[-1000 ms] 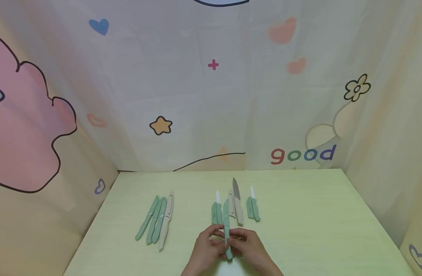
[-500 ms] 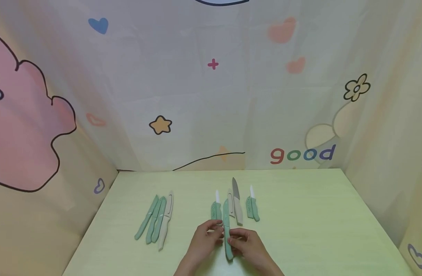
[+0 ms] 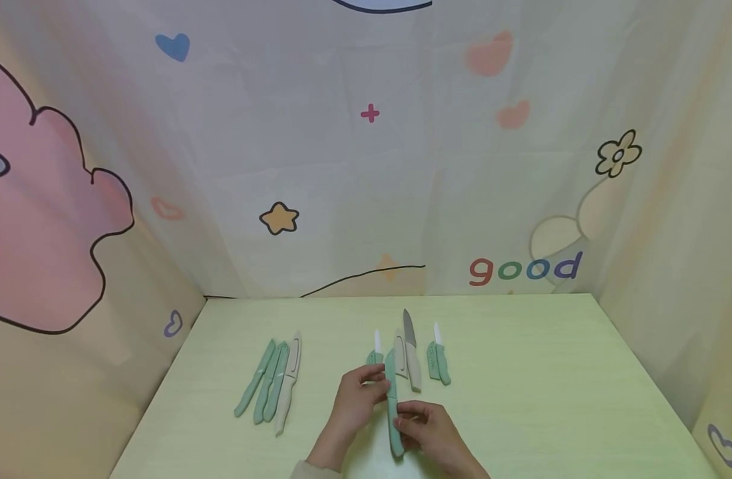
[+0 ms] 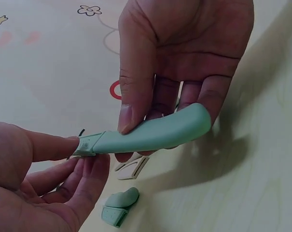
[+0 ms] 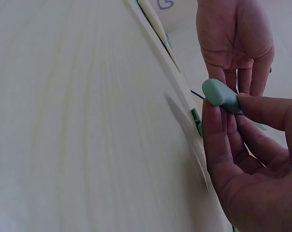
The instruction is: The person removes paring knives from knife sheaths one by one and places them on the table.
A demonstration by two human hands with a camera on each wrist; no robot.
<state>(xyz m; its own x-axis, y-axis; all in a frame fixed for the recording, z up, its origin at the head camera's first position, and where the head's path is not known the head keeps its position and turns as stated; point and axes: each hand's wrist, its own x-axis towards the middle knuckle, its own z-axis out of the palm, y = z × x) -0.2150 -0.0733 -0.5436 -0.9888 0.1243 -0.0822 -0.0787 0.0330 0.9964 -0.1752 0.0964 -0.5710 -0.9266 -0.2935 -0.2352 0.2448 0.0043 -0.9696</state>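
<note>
A green knife [image 3: 394,426] with its blade inside a green sheath [image 3: 390,364] is held above the front middle of the table, pointing away. My left hand [image 3: 354,402] pinches the sheath close to where it meets the handle; the left wrist view shows thumb and fingers on either side of that joint. With thumb and fingers, my right hand [image 3: 433,431] pinches the handle [image 4: 155,133]. The blade is hidden. Just beyond lie a small white-bladed knife [image 3: 377,340], partly covered by my left hand, and a beige-handled knife [image 3: 413,369] with a grey blade beside its beige sheath [image 3: 400,356].
Three green sheathed knives [image 3: 275,386] and a beige sheathed one [image 3: 285,399] lie side by side on the left of the table [image 3: 180,399]. Right of the middle is another small green knife [image 3: 442,366] next to its sheath [image 3: 432,362]. A patterned curtain [image 3: 318,166] stands behind.
My left hand has moved forward along the knife, from beside the handle up to the sheath, and now pinches it. My right hand keeps its hold on the handle.
</note>
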